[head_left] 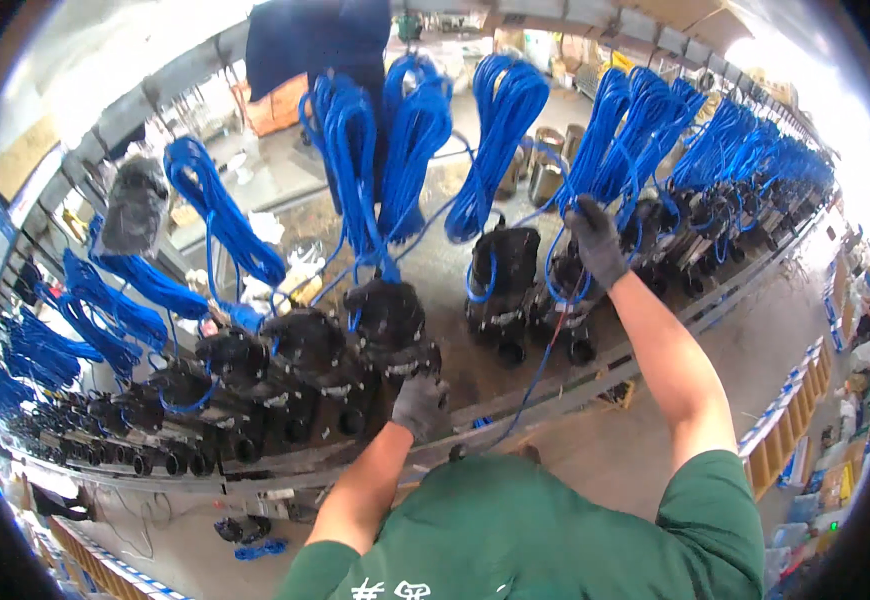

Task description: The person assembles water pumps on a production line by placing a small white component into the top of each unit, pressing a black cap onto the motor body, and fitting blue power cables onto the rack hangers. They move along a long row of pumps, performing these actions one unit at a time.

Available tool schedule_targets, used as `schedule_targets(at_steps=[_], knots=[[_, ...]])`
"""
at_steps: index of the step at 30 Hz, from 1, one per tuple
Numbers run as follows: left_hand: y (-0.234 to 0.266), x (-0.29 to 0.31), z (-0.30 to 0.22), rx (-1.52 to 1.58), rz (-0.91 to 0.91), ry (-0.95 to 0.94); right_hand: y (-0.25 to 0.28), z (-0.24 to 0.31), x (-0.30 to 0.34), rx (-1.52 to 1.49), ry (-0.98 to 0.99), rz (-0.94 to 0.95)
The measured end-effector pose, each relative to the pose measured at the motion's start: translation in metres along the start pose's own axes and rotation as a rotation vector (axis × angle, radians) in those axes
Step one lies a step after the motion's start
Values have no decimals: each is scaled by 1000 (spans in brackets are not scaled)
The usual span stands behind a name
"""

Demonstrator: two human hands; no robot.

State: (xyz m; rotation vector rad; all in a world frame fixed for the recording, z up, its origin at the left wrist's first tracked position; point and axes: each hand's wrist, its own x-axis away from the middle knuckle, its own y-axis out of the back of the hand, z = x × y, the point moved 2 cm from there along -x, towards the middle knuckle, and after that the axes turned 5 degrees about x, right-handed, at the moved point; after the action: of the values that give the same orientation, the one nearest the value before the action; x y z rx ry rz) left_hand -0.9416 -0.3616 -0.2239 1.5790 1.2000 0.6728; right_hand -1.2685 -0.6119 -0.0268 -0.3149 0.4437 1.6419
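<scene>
My gloved left hand [420, 405] is curled against the lower front of a black pump [387, 318], its fingers partly hidden. Further right, my gloved right hand [595, 243] is raised beside another black pump [563, 280]. Its fingers are bent together at a blue cable [558, 242], near the bottom of a hanging blue coil [600, 135]; the exact grip is hard to see. A thin lead [538, 375], partly red and partly blue, runs from that pump down toward me. Between my hands stands a third black pump [503, 275].
Several black pumps with blue cable coils [350, 150] line the long bench [475, 405] on both sides. Metal cylinders [547, 180] stand behind. A dark cloth [315, 40] hangs from the overhead rail. Below left, a pump [240, 528] lies on the floor. Shelving [790, 415] is at right.
</scene>
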Motion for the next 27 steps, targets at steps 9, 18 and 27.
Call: schedule_targets(at_steps=[9, 18, 27], knots=[[7, -4, -14, -63, 25, 70, 21, 98, 44, -100, -512, 345], [147, -55, -76, -239, -283, -38, 16, 57, 18, -298, -326, 528], [208, -124, -59, -475, -634, 522, 12, 32, 42, -576, -288, 435]])
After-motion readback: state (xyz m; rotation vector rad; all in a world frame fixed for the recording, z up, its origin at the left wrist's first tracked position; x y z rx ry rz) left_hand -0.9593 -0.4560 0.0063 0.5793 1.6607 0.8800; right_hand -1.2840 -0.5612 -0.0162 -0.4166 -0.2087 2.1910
